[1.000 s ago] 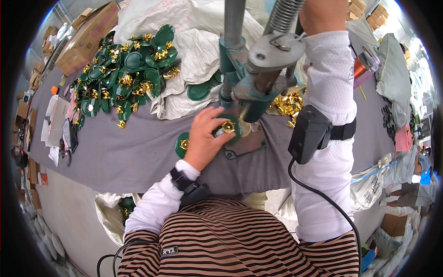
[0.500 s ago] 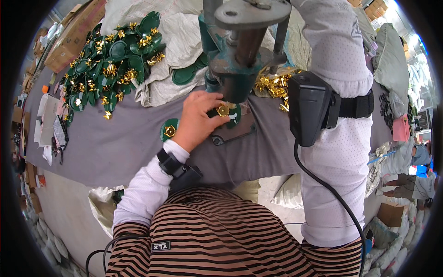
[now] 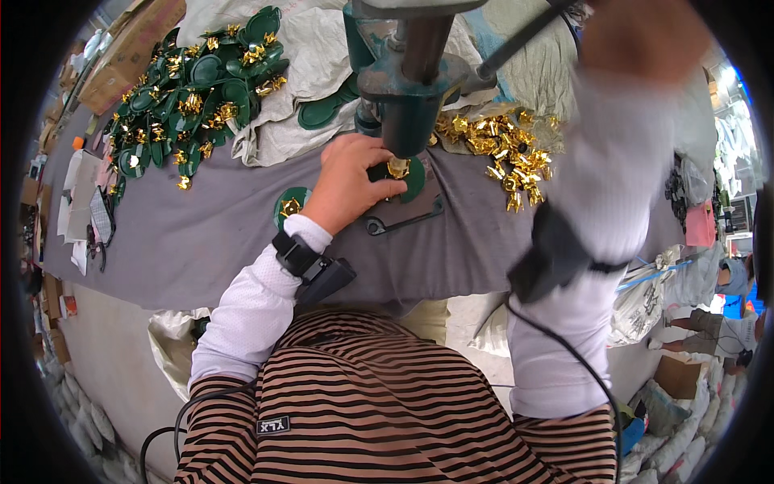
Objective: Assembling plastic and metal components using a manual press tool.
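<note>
My left hand holds a flat green piece on the base of a green hand press. Its fingertips steady a gold ornament right under the ram. My right hand is raised at the top right. It is blurred and closed around the end of the press lever. Another green piece with a gold ornament lies on the grey cloth just left of my left wrist.
A heap of green pieces with gold ornaments lies at the back left on white sacking. Loose gold ornaments are piled right of the press. The grey-covered table ends near my body. Bags and boxes stand on the floor to the right.
My right arm has swung to the right with the lever. My left hand has stayed on the green piece under the ram. My head has shifted, so the press sits higher in view.
</note>
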`<state>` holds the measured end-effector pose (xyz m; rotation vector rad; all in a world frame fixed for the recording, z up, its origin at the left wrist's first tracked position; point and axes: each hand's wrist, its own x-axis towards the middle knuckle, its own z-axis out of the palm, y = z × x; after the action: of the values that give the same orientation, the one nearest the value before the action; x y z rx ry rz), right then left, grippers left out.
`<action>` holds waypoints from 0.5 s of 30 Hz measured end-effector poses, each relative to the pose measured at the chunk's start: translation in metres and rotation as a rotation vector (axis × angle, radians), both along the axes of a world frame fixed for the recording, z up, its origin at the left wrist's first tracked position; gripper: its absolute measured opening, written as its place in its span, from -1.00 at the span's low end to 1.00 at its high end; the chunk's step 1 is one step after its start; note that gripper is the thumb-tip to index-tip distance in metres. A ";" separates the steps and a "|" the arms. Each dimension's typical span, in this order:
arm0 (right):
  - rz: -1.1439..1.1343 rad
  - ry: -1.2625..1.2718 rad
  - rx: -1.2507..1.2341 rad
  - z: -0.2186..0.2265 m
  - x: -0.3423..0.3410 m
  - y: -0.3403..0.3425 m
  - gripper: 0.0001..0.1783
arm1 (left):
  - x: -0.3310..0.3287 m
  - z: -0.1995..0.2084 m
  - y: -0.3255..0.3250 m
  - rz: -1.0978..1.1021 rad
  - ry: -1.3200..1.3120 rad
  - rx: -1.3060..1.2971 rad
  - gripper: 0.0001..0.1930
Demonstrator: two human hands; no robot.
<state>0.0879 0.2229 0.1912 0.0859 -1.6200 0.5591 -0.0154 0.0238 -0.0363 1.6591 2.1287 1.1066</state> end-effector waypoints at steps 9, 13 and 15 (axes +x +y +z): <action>0.004 -0.066 -0.337 -0.192 0.172 -0.129 -0.88 | 0.010 0.026 -0.023 0.014 -0.151 0.130 -0.37; 0.118 -0.152 -0.133 -0.128 0.151 -0.104 -0.84 | 0.019 0.008 -0.004 0.051 -0.153 0.155 -0.41; 0.275 -0.048 -0.128 -0.071 0.129 -0.084 -0.75 | 0.025 0.005 0.004 0.088 -0.022 0.237 -0.45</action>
<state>0.2166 0.1388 0.1198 0.2034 -1.6256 0.8801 0.0095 0.0275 -0.0314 1.6529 2.1452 1.4453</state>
